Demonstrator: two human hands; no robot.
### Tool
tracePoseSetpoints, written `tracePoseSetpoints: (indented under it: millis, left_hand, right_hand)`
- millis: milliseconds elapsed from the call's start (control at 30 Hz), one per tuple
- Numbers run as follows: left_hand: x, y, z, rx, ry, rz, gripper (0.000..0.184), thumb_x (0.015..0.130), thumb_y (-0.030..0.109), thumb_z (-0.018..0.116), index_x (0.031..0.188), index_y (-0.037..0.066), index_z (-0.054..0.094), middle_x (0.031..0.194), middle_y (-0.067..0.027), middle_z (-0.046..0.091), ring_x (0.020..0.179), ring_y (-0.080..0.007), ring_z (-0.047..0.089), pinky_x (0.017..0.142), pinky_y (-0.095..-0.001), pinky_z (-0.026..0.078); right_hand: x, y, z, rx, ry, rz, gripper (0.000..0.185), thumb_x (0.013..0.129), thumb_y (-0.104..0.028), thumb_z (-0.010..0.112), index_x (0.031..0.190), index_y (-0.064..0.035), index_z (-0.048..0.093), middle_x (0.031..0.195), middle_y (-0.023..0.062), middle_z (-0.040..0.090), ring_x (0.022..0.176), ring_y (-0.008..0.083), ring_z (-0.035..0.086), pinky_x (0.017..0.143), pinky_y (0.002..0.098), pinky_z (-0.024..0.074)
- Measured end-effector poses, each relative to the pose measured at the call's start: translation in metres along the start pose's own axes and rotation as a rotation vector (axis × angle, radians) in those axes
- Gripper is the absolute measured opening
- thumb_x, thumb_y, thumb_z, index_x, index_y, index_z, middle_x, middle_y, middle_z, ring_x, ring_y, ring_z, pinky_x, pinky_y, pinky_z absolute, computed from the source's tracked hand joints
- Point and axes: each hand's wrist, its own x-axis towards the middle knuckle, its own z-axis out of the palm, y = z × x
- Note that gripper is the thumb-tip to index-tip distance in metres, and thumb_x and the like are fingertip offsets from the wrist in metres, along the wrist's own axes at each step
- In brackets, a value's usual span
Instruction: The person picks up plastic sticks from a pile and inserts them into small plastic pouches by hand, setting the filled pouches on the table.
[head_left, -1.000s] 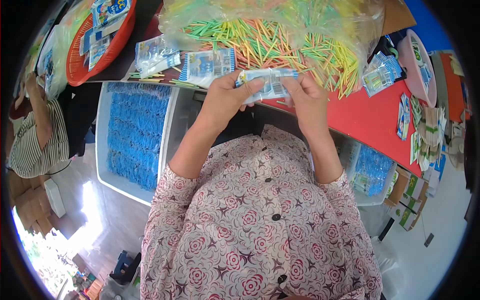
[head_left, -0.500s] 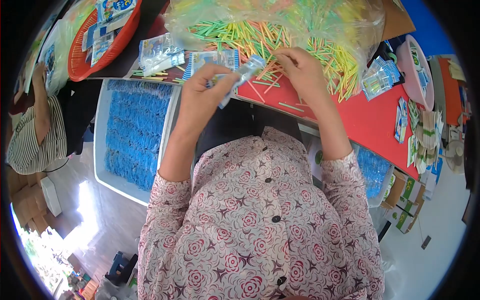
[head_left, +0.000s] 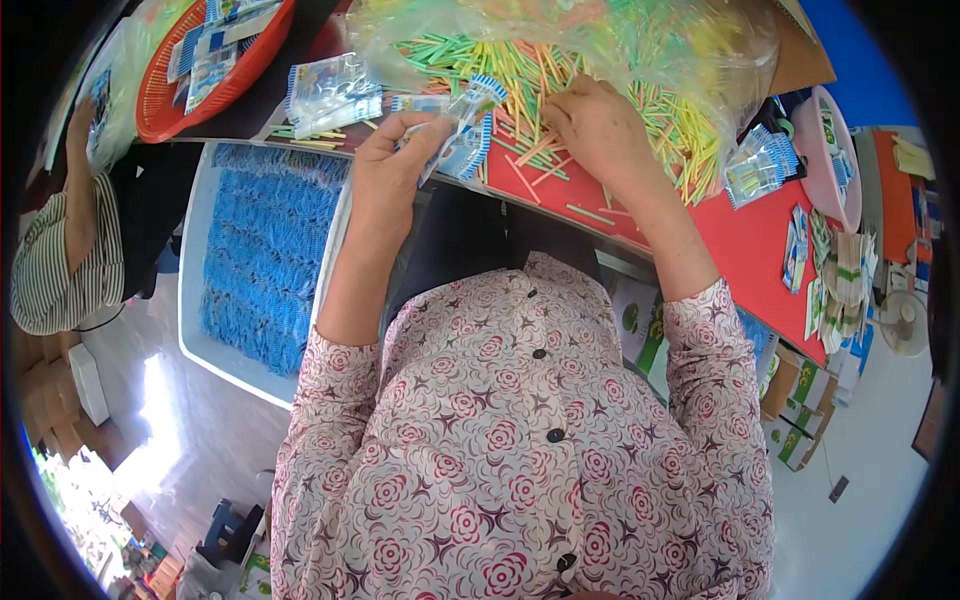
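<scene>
Right hand (head_left: 598,132) moved onto pastel sticks (head_left: 687,152), left hand (head_left: 391,172) pinching blue-white packet (head_left: 472,104)

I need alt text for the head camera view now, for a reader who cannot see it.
A person's left hand holds a blue-and-white packet; the right hand is at a pile of pastel sticks on a red tabletop. A white tub of blue items stands at left.

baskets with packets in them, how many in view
2: a red basket at the upper left, and a pink basket at the right. More may be hidden or out of view.
</scene>
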Motion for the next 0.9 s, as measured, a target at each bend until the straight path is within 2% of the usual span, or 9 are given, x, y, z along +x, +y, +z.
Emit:
tracePoseSetpoints:
  millis: [267,367,433,667,800,900]
  left_hand:
    - [0.002,-0.001,0.003,0.005,-0.007,-0.014,0.010,0.083,0.011,0.066,0.088,0.003,0.064,0.083,-0.0011,0.063,0.073,-0.0067,0.057,0.066,-0.0195,0.043]
    - [0.002,-0.003,0.006,0.038,-0.022,-0.021,0.011,0.085,0.012,0.064,0.090,0.003,0.063,0.086,-0.0023,0.064,0.073,-0.0099,0.057,0.066,-0.0219,0.042]
    - [0.002,-0.002,0.009,0.015,-0.014,-0.019,0.009,0.083,0.011,0.065,0.088,0.003,0.064,0.083,-0.0012,0.064,0.073,-0.0065,0.057,0.066,-0.0192,0.043]
    - [0.003,-0.001,0.009,-0.019,-0.021,-0.010,0.009,0.083,0.011,0.066,0.088,0.003,0.065,0.080,-0.0008,0.063,0.072,-0.0051,0.057,0.065,-0.0179,0.044]
    - [0.006,-0.005,0.003,-0.015,-0.019,-0.005,0.010,0.083,0.012,0.066,0.088,0.003,0.065,0.079,-0.0011,0.063,0.071,-0.0055,0.056,0.064,-0.0189,0.043]
    - [0.007,-0.006,0.001,-0.003,-0.017,0.004,0.011,0.083,0.013,0.066,0.088,0.003,0.065,0.078,-0.0013,0.063,0.070,-0.0060,0.056,0.064,-0.0198,0.042]
  right_hand:
    - [-0.001,-0.022,0.002,-0.048,-0.027,0.037,0.037,0.077,-0.032,0.065,0.092,0.0016,0.064,0.089,0.0164,0.061,0.089,0.0312,0.061,0.078,0.0400,0.0492]
    - [0.010,-0.019,0.005,-0.042,-0.118,0.058,0.033,0.079,-0.030,0.063,0.090,0.0011,0.062,0.089,0.0171,0.061,0.088,0.0319,0.061,0.078,0.0405,0.0494]
    - [0.016,-0.018,0.010,-0.035,-0.162,0.067,0.031,0.080,-0.029,0.062,0.089,0.0009,0.062,0.089,0.0175,0.061,0.087,0.0322,0.061,0.078,0.0408,0.0494]
    - [0.019,-0.016,0.038,-0.178,0.027,0.042,0.019,0.079,-0.017,0.058,0.087,-0.0007,0.058,0.090,0.0185,0.061,0.086,0.0320,0.061,0.075,0.0399,0.0504]
    - [0.012,-0.013,0.027,-0.032,0.116,0.058,0.014,0.076,-0.009,0.056,0.085,0.0003,0.060,0.086,0.0172,0.062,0.082,0.0310,0.062,0.070,0.0379,0.0512]
    - [0.004,-0.015,0.031,-0.055,0.134,0.056,0.013,0.075,-0.008,0.056,0.085,0.0000,0.059,0.088,0.0171,0.061,0.084,0.0308,0.061,0.072,0.0384,0.0507]
